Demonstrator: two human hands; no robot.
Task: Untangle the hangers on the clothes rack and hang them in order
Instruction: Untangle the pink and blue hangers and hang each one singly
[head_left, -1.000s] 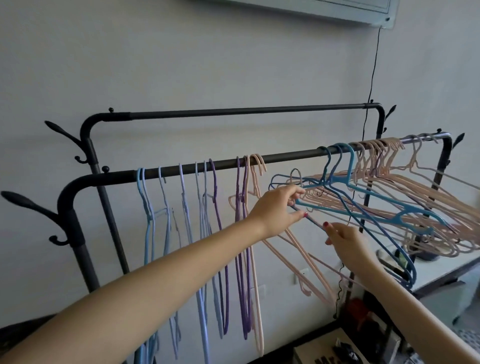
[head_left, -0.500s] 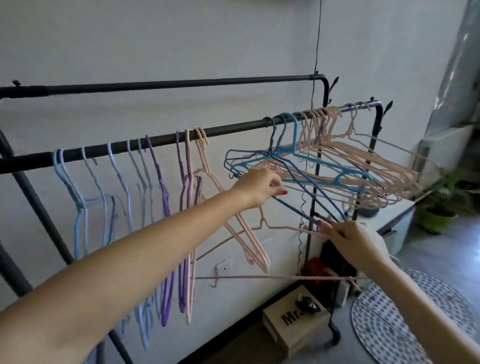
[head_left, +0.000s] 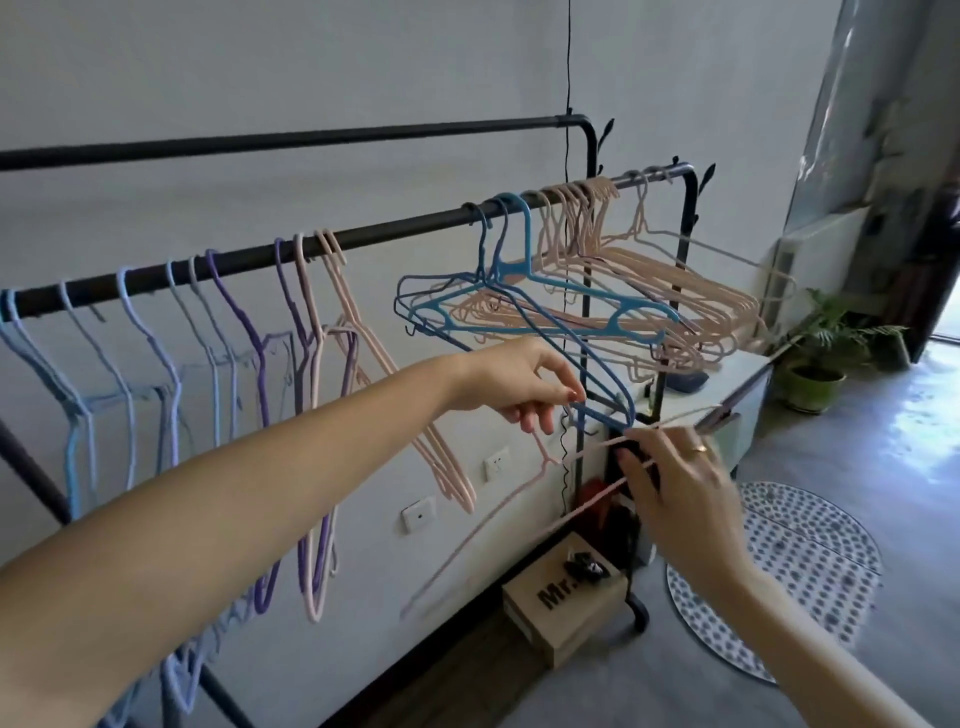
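Crowding the rail (head_left: 395, 228), tangled hangers (head_left: 639, 291) above box (head_left: 561, 618).

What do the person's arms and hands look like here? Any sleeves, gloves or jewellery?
Both forearms are bare, with no sleeves and no gloves in view. The right hand wears a thin gold-coloured ring on one finger. The left hand shows no ring or watch. Fingertips on both hands seem to carry dark red nail polish, though they are small and blurred.

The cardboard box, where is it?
In the head view, the cardboard box sits on the floor, low and right of centre, beside the rack's foot.
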